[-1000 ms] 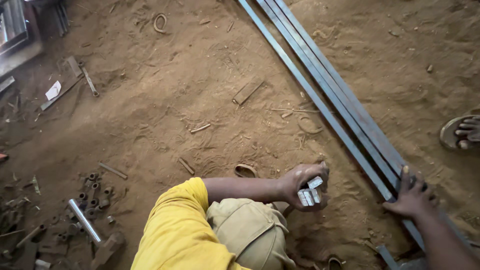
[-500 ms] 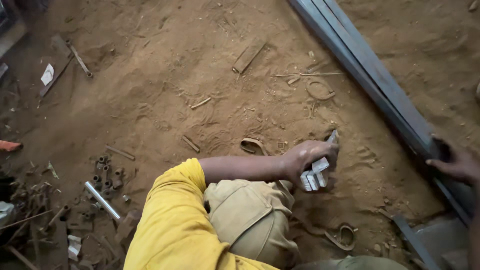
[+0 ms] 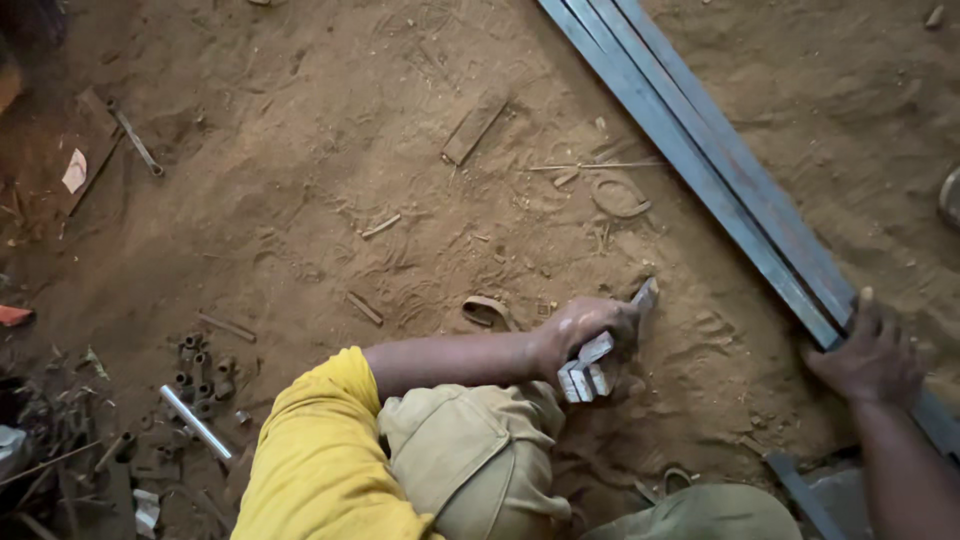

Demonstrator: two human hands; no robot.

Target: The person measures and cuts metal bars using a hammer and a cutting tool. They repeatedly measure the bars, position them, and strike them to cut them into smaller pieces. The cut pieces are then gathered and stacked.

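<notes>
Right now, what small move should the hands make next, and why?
Probably set down the short metal pieces bunched in the left hand on the sand. That hand is full, while the right hand only rests on the long steel bars.

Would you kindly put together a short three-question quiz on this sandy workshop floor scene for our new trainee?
1. True or false: the left hand holds several short pale metal pieces.
2. What does the right hand rest on?
A. a wooden plank
B. the long metal bars
C. a hammer
3. Fill in: the shiny metal tube lies on the sandy ground on the ______ side of the picture.

Key:
1. True
2. B
3. left
</notes>
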